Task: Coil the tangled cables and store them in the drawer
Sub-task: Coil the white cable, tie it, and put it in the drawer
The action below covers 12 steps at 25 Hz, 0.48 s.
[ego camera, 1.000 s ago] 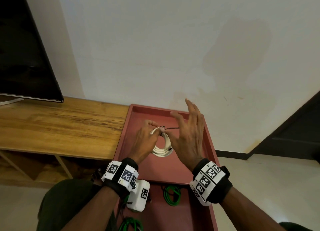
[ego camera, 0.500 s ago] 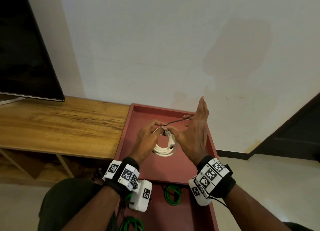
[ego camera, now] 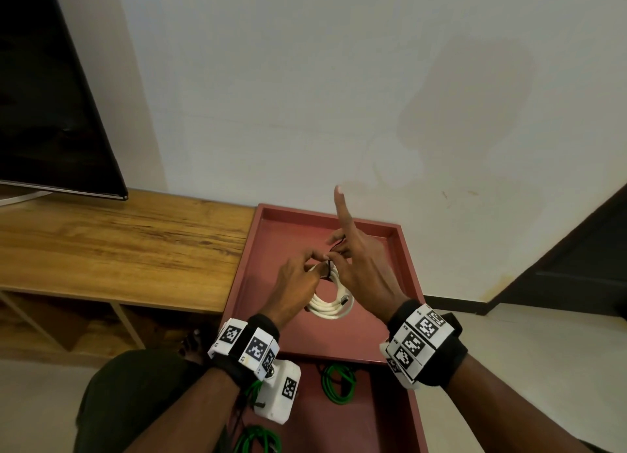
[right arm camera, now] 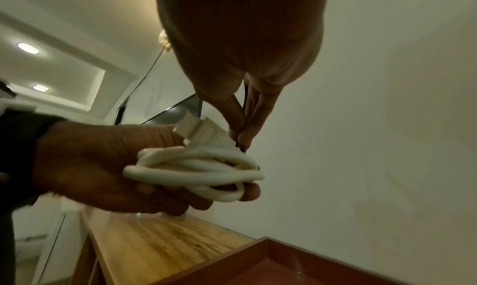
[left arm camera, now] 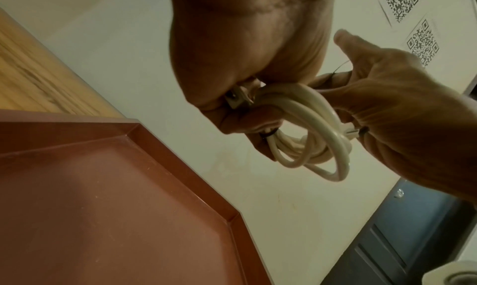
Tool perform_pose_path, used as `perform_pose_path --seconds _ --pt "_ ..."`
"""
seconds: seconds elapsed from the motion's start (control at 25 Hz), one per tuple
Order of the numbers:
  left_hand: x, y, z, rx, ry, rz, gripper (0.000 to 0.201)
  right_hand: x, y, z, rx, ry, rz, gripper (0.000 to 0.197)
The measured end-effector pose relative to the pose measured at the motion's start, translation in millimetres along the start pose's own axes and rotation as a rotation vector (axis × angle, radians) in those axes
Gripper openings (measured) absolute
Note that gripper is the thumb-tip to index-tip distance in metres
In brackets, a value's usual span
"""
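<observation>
Just above the red drawer (ego camera: 405,269), the left hand (ego camera: 295,279) curls its fingers round the coiled white cable (ego camera: 330,305); the right hand (ego camera: 364,269) pinches a thin black tie (right arm camera: 244,103) at the coil, index finger raised straight.

The white cable (ego camera: 330,303) is wound into a small round coil of several loops, held in the air above the red drawer (ego camera: 268,245), toward its 12 o'clock end. The coil hangs roughly upright; its top, at 12 o'clock, is gathered where a thin black tie (ego camera: 328,270) wraps the strands, one loose end of the tie sticking up toward 1 o'clock. A flat white plug (right arm camera: 204,130) juts from the top of the bundle, and a second small connector (left arm camera: 351,130) sits on the loop's side. The drawer is a shallow open tray with low walls. At its 6 o'clock end lie two green cables: one coil (ego camera: 337,383) and, nearer, another (ego camera: 258,440), partly out of view.
</observation>
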<state>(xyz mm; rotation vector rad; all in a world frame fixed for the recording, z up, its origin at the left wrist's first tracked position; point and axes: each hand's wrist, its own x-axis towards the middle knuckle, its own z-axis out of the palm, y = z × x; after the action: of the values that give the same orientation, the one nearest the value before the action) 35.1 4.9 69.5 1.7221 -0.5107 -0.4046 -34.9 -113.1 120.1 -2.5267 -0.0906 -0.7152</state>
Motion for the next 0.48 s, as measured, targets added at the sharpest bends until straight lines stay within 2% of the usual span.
perform_pose_path --seconds 0.16,0.24,0.32,0.36,0.48 --pt "0.8 -2.9 -2.8 0.092 0.027 0.078 0.012 0.1 -9.3 -5.1 -0.359 -0.119 -0.182 0.105" --pt "3.0 -5.6 -3.6 0.127 0.056 0.126 0.016 0.5 -9.8 -4.0 -0.356 -0.092 -0.142 0.107" --pt "6.3 -9.0 -3.0 0.096 0.099 0.118 0.013 -0.1 -9.0 -2.3 -0.078 0.021 0.045 0.099" --pt "6.5 -8.9 -3.2 0.074 0.119 0.112 0.016 -0.6 -10.0 -1.9 0.115 0.08 0.159 0.085" --pt "5.4 -8.4 -4.6 0.046 0.151 0.135 0.037 -3.6 -20.9 -0.7 0.651 0.199 0.468 0.024"
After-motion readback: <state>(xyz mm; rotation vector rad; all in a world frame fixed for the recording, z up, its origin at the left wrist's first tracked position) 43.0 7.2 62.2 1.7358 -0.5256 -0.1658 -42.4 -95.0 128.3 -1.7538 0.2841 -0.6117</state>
